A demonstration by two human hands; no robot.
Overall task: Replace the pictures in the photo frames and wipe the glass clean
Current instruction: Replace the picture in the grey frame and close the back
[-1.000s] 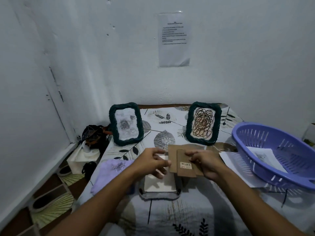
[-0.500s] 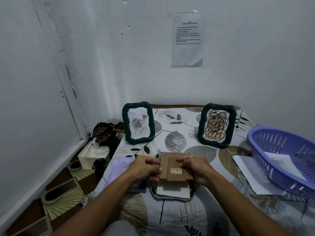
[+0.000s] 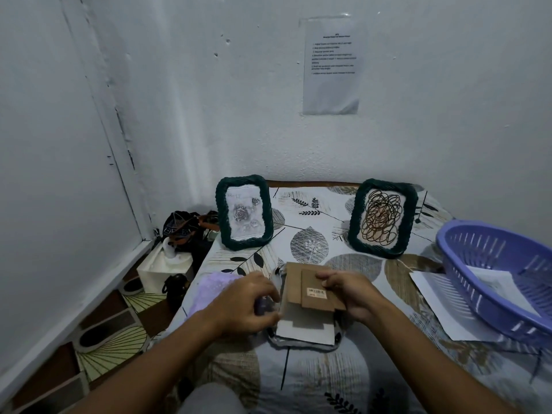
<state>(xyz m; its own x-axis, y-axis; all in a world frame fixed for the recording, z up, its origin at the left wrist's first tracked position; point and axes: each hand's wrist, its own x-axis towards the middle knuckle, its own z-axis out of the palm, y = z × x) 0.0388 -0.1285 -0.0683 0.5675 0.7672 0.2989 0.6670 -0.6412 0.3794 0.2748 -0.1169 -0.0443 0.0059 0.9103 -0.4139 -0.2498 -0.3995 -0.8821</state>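
Note:
A third photo frame (image 3: 298,343) lies face down on the leaf-print cloth in front of me, its white picture sheet (image 3: 301,331) showing. My right hand (image 3: 348,289) grips the brown cardboard backing board (image 3: 300,282) with its barcode sticker, held over the frame. My left hand (image 3: 248,303) rests at the frame's left edge, fingers curled on it. Two green woven frames stand at the back: one with a rose picture (image 3: 244,213), one with a brown scribble picture (image 3: 382,218). A lilac cloth (image 3: 209,286) lies under my left hand.
A purple plastic basket (image 3: 501,282) holding a paper stands at the right, on a white sheet (image 3: 439,306). A dark bag (image 3: 182,227) and white tissue box (image 3: 162,265) sit on the floor at left. A printed notice (image 3: 331,65) hangs on the wall.
The backing board has come down closer over the face-down frame. My left hand has slid to the frame's left edge. The view has shifted slightly left.

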